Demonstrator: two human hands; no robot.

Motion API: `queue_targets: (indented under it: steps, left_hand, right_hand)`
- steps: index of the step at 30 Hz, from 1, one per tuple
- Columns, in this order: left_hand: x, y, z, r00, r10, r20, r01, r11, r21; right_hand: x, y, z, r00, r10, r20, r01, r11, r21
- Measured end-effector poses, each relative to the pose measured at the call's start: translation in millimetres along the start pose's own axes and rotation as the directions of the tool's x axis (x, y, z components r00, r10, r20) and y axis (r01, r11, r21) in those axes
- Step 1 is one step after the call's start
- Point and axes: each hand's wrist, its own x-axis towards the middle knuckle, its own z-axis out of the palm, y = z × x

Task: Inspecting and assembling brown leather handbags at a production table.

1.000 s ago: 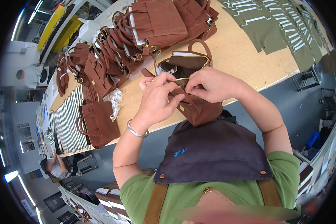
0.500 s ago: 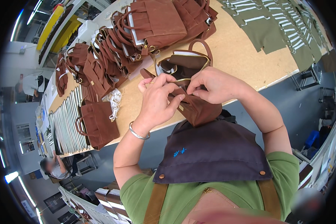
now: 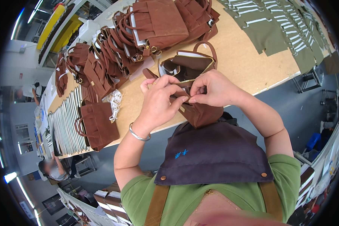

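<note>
A brown handbag (image 3: 204,113) stands at the table's near edge against my apron, its top unzipped and its dark lining showing. My left hand (image 3: 162,98) holds the bag's front side, fingers curled over the brass-toothed zipper edge and thumb pointing right. Across from it my right hand (image 3: 216,90) has its fingers bent and its thumb and forefinger pinching the brown material at the bag's front. The two thumbs are close together. What lies between the right fingertips is too small to make out. One bag handle (image 3: 211,47) arches up behind the opening.
Piled brown handbags (image 3: 160,24) cover the table's far left side. Nearer left are a single brown bag (image 3: 98,124), a row of white-edged strips (image 3: 67,122) and a white string bundle (image 3: 115,103). Olive pieces (image 3: 269,28) lie far right. A person (image 3: 56,169) sits at the left.
My right thumb has come out from under the fingers and now stretches toward my left thumb. The bag's open top has shifted slightly to the right. My left hand has hardly moved.
</note>
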Motion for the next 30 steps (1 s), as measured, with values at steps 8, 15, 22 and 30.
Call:
queue_targets:
  steps: [8,15,22,30]
  left_hand:
    - [4,-11,-9,0.996,0.067,0.057,-0.063,0.996,-0.067]
    - [8,-13,-8,0.995,0.062,0.079,-0.059,0.998,-0.038]
    - [20,-21,-10,0.987,0.16,0.032,-0.161,0.987,0.028]
    - [26,-25,-8,0.976,0.217,0.004,-0.217,0.976,-0.029]
  right_hand:
    - [-6,-18,-17,0.974,-0.182,-0.137,0.138,0.95,-0.281]
    - [8,-6,-22,0.994,-0.106,-0.019,0.098,0.968,-0.231]
    - [8,-16,-31,0.999,0.026,0.042,-0.021,0.994,-0.107]
    - [9,-14,-29,0.999,0.009,0.038,-0.003,0.987,-0.159]
